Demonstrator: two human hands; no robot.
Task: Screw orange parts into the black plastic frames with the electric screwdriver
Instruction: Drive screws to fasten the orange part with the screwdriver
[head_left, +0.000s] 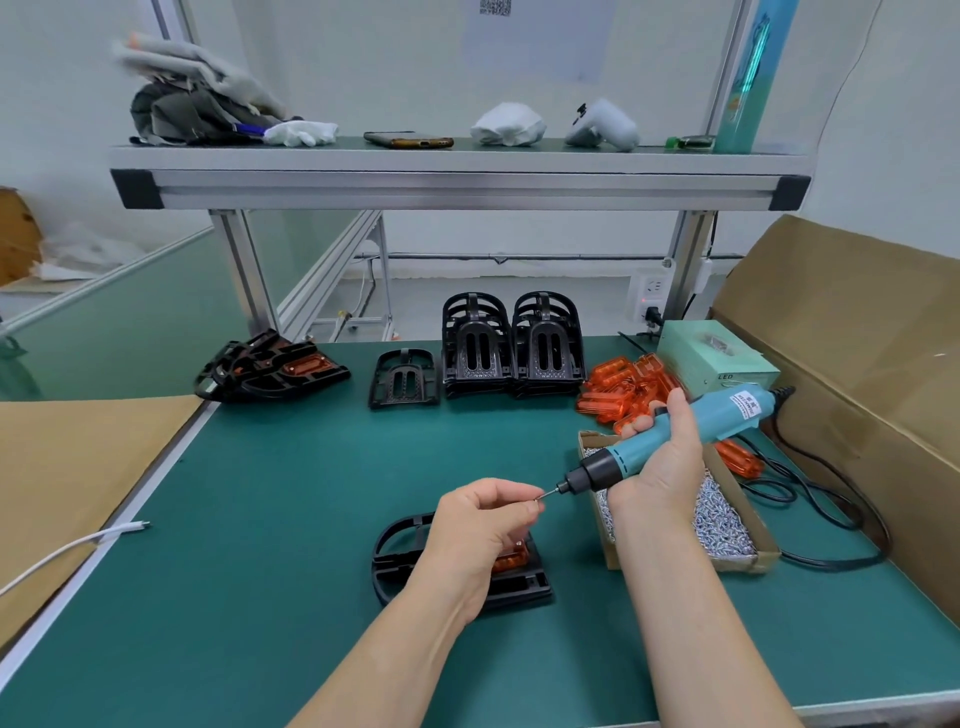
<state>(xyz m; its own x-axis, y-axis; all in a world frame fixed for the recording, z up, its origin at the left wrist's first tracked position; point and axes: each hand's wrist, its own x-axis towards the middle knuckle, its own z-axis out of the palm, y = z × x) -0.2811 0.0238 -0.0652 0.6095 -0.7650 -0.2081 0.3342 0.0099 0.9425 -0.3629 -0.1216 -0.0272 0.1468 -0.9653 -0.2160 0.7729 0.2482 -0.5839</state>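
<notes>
A black plastic frame (402, 558) lies flat on the green mat in front of me, with an orange part (511, 562) seated in it, mostly hidden by my left hand. My left hand (480, 525) hovers above the frame and pinches a small screw (538, 498) against the bit of the electric screwdriver (675, 441). My right hand (665, 462) grips the teal screwdriver body, which is tilted with the bit pointing left and down.
An open cardboard box of screws (727, 525) sits right of the frame. Loose orange parts (623, 387), stacked black frames (511, 348), a single frame (402, 384) and finished frames (270, 366) line the back. A power box (711, 358), black cable (831, 514) and carton (857, 364) stand right.
</notes>
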